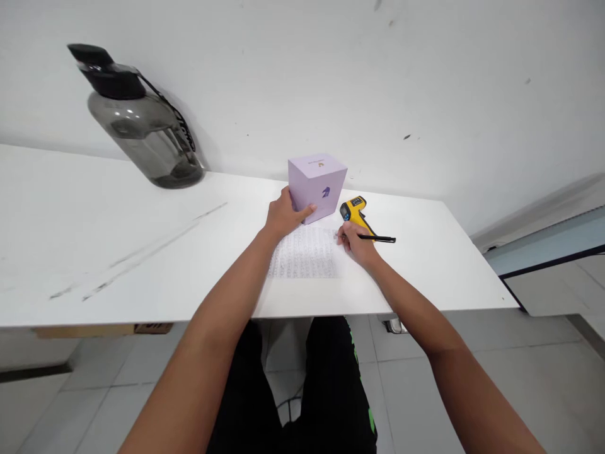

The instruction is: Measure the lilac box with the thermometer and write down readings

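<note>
A lilac box [316, 186] with a dark purple emblem stands on the white table close to the wall. My left hand [285, 215] grips its lower left corner, the thumb across the front face. In my right hand [355, 242] is a black pen [380, 238], its rear end pointing right. The pen's tip is hidden by my fingers, near the right edge of a sheet of paper [302, 255] covered with rows of small marks. Just beyond my right hand lies a yellow and black infrared thermometer [357, 211], its handle partly behind the hand and pen.
A large grey see-through water bottle [146, 129] with a black lid stands at the back left against the wall [265, 75]. The white table [142, 252] ends at a front edge just before my legs. A glass-like panel [553, 243] is beyond its right end.
</note>
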The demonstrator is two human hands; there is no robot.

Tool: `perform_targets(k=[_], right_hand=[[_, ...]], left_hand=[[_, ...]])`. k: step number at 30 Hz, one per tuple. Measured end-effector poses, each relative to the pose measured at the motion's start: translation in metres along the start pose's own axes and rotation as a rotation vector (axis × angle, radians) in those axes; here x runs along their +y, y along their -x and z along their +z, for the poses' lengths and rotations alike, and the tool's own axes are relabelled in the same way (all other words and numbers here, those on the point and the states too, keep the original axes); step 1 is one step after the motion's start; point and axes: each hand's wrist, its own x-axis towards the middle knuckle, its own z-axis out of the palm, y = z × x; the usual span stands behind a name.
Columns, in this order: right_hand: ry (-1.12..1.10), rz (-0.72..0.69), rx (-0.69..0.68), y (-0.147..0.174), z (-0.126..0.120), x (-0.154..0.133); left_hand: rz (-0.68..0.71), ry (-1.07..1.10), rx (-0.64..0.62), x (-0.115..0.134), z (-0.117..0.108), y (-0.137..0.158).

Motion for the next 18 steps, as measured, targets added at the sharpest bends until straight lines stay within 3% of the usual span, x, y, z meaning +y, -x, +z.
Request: perform_targets(k=[10,14,18], right_hand=[[0.244,-0.001,0.081,-0.0017,0.0059,-0.0027],[0.252,0.068,0.088,-0.0021,0.0071,-0.0055],[0.262,0.037,0.065,-0.0016,0.0048,-0.0061]], left_hand=[[0.008,-0.025,-0.009,0.0016,0.0000,-0.0016],[0.023,-0.024,-0.011,0.0017,-0.0005,-0.0018],[0.026,-0.036,-0.014,0.0042,-0.0017,-0.0008]])
